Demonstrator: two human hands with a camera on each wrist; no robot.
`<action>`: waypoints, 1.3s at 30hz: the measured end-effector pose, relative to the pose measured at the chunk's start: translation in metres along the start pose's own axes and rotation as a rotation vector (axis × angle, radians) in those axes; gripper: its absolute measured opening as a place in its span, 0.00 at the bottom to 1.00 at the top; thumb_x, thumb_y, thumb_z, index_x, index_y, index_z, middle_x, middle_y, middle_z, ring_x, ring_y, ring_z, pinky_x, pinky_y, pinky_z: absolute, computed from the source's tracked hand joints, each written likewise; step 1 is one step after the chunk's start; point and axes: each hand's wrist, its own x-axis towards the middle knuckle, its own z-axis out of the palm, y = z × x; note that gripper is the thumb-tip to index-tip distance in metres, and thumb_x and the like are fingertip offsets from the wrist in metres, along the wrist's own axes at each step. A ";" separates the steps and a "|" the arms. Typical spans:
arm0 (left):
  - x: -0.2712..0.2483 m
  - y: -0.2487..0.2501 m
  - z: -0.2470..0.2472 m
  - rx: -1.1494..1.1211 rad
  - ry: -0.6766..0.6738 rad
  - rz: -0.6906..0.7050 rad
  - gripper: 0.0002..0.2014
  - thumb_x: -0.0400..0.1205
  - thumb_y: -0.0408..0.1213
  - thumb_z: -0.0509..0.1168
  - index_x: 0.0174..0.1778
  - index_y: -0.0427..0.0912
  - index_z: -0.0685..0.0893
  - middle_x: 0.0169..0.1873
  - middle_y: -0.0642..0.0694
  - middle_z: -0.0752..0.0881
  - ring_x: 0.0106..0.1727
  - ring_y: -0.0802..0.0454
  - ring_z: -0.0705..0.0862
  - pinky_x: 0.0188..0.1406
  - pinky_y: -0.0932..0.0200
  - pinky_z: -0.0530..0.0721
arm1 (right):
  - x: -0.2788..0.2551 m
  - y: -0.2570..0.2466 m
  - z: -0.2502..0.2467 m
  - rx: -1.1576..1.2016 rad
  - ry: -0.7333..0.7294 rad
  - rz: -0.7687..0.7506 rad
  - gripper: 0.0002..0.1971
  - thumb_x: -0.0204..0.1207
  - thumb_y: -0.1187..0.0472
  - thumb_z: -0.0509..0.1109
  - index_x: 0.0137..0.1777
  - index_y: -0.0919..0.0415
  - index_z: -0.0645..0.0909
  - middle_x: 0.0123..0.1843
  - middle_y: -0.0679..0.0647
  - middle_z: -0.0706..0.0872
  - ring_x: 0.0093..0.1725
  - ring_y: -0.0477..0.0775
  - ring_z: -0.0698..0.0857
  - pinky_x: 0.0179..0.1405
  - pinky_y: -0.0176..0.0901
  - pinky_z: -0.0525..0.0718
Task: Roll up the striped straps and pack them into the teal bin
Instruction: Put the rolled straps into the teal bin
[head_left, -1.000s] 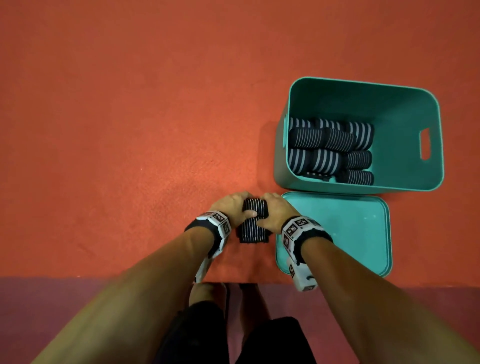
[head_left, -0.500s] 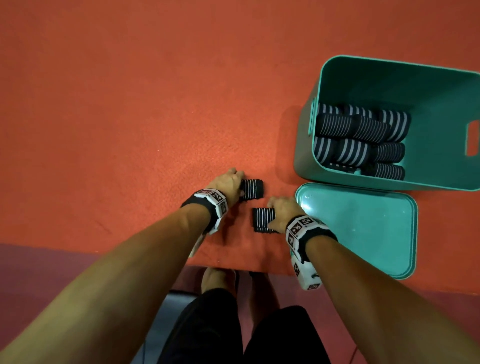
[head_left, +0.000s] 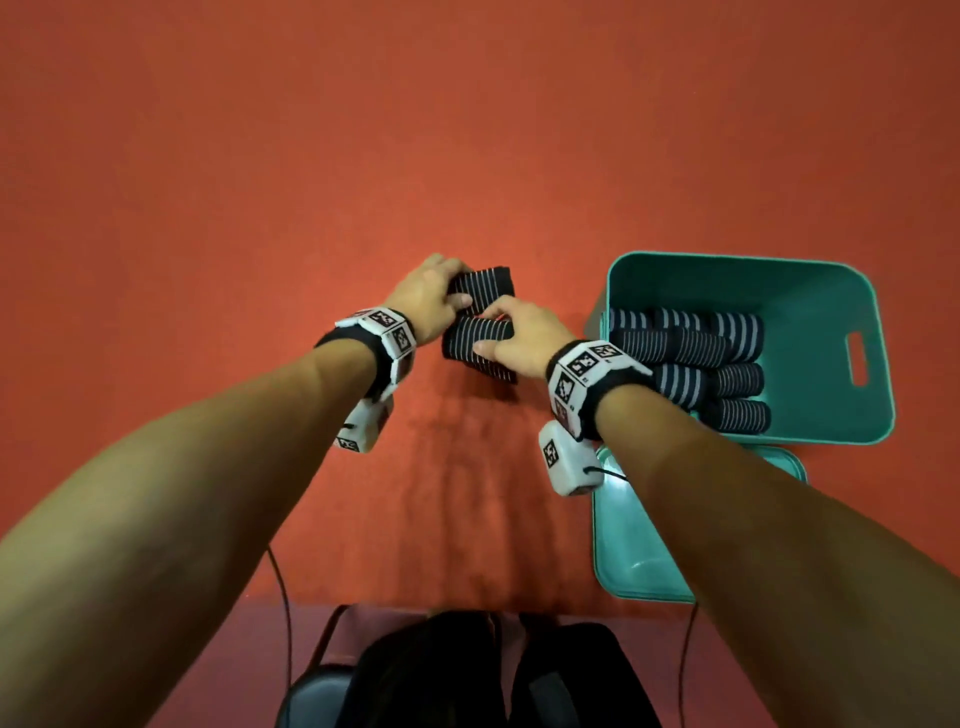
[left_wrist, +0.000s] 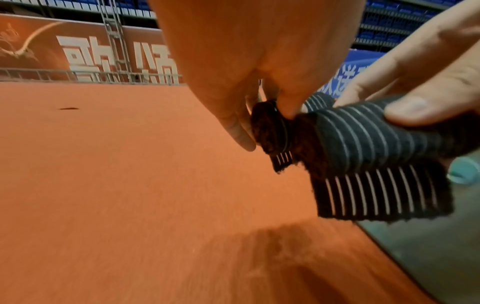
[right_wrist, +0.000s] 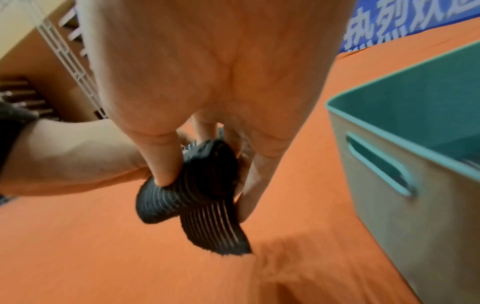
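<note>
From my left wrist camera, my left hand (left_wrist: 233, 61) hangs over the orange floor (left_wrist: 116, 185), fingers pinching the dark end of a small striped roll (left_wrist: 271, 131). Just right of that roll, my right hand (left_wrist: 428, 72) grips a bigger black strap with thin white stripes (left_wrist: 363, 139), thumb pressed on top; its loose tail hangs below. A teal edge (left_wrist: 465, 170) peeks out right of the strap. Far behind the roll, an orange banner with white characters (left_wrist: 103, 57) lines the floor's edge.
</note>
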 end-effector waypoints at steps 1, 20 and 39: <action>0.006 0.006 -0.014 -0.006 0.025 0.009 0.19 0.87 0.34 0.66 0.75 0.37 0.79 0.63 0.36 0.80 0.66 0.37 0.80 0.66 0.51 0.74 | 0.002 -0.008 -0.014 0.042 0.050 0.011 0.20 0.77 0.51 0.78 0.67 0.51 0.78 0.60 0.52 0.85 0.57 0.55 0.85 0.52 0.41 0.77; 0.090 0.244 0.064 -0.171 -0.121 0.107 0.19 0.89 0.42 0.66 0.76 0.46 0.79 0.69 0.43 0.81 0.69 0.41 0.81 0.68 0.49 0.77 | -0.047 0.211 -0.215 0.475 0.531 0.604 0.11 0.74 0.69 0.72 0.46 0.50 0.88 0.51 0.51 0.89 0.57 0.58 0.87 0.61 0.54 0.87; 0.120 0.242 0.181 -0.029 -0.389 -0.107 0.22 0.90 0.44 0.64 0.79 0.43 0.75 0.77 0.41 0.76 0.75 0.39 0.78 0.72 0.50 0.75 | 0.002 0.288 -0.184 0.176 0.163 0.763 0.22 0.82 0.70 0.60 0.76 0.60 0.74 0.79 0.60 0.73 0.79 0.64 0.74 0.81 0.51 0.63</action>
